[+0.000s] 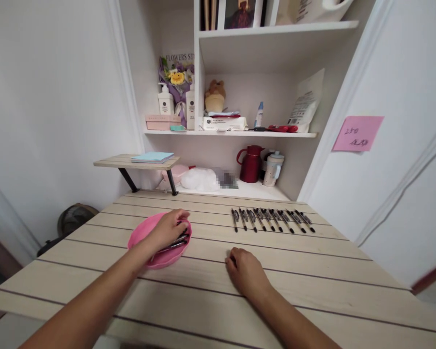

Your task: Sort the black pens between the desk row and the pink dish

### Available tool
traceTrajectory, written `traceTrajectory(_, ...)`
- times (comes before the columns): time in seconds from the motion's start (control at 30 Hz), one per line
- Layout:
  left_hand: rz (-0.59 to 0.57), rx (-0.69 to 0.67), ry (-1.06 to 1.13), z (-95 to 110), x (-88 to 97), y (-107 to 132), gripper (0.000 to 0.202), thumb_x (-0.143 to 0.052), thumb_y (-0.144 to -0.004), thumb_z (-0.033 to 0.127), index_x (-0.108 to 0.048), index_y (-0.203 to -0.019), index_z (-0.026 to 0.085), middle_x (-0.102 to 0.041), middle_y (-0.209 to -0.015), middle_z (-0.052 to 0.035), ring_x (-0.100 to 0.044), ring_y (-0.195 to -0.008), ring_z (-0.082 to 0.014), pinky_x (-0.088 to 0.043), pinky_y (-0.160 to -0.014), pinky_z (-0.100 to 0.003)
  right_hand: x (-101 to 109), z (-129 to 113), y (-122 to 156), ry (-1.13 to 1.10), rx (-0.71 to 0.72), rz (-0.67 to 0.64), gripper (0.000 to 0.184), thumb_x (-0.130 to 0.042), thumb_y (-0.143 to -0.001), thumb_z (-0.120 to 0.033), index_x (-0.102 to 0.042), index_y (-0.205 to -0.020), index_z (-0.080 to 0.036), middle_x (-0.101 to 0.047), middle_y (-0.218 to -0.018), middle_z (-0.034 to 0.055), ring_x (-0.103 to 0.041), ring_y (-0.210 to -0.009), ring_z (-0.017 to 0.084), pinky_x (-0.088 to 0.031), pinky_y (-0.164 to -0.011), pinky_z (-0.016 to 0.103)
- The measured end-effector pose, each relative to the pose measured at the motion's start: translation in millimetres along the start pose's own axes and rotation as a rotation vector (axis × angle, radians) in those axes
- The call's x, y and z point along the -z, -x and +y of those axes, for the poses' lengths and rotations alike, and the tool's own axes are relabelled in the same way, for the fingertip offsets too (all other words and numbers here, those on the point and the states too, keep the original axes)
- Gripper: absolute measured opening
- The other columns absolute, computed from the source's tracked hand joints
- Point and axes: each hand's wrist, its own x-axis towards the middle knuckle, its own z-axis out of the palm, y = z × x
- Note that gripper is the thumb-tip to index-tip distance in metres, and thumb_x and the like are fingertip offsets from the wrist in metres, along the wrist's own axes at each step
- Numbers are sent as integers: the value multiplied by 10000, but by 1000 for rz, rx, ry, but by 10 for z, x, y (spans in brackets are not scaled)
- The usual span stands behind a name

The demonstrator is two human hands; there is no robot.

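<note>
A round pink bowl (140, 237) stands on the left of the slatted table, with several black pens (174, 245) lying in it. My left hand (169, 230) reaches over the bowl's rim, its fingers bent down and closed on a pen at the bowl's right side; the fingertips are partly hidden. To the right of the bowl, my right hand (245, 271) rests on the tabletop, fingers curled in, with nothing visible in it. Beyond it, several black-capped pens (272, 221) lie side by side in a row, apart from both hands.
A small raised wooden stand (112, 162) with blue paper (152, 157) on it is at the back left. Behind the table, a white shelf unit (283, 135) holds bottles, a red jug (250, 165) and a pale cup (273, 169). A pink note (359, 133) hangs on the right wall.
</note>
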Motion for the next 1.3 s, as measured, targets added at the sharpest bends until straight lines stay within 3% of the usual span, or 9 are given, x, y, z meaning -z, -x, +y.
traceTrajectory(0.13,39,-30,-371,-357,308,138,320,-430,-759,318,-605,-980,167,-629,-1027,-83,-564,-966,-225,-412,-862,-350,93,51,-40,80,117,25,291,-359,-843,-238,-612,-949,-142,-612,-1035,141,-518,-1002,235,-336,-835,321)
traceTrajectory(0.23,45,-38,-421,-565,377,255,326,-398,-783,328,-598,-985,168,-624,-1040,-81,-562,-978,-210,-412,-872,-337,63,109,-83,83,123,11,447,-364,-839,-339,-491,-1201,-109,-476,-1275,153,-344,-1214,272,-268,-954,381)
traceTrajectory(0.3,45,-23,-418,-631,376,319,326,-396,-791,347,-599,-976,171,-624,-1042,-82,-560,-978,-211,-410,-872,-341,9,143,-116,84,97,-18,533,-341,-840,-394,-430,-1262,-80,-429,-1318,165,-293,-1249,284,-242,-981,408)
traceTrajectory(0.5,31,-3,-406,-661,302,388,309,-391,-806,367,-595,-958,192,-636,-973,-74,-568,-905,-212,-415,-832,-349,-95,192,-203,92,38,-50,600,-340,-832,-447,-391,-1291,-64,-408,-1327,191,-267,-1270,288,-226,-996,420)
traceTrajectory(0.77,-10,-60,-445,-691,287,378,292,-363,-828,351,-590,-939,205,-631,-960,-63,-565,-903,-204,-414,-804,-323,-85,214,-242,76,44,-48,565,-341,-836,-427,-398,-1293,-101,-379,-1360,152,-260,-1272,285,-214,-1002,423)
traceTrajectory(1.3,-31,-38,-451,-654,286,373,278,-373,-823,328,-591,-926,190,-632,-948,-67,-563,-893,-199,-411,-794,-318,-64,235,-324,95,44,-7,523,-360,-836,-442,-457,-1227,-109,-431,-1309,176,-298,-1240,280,-251,-957,430)
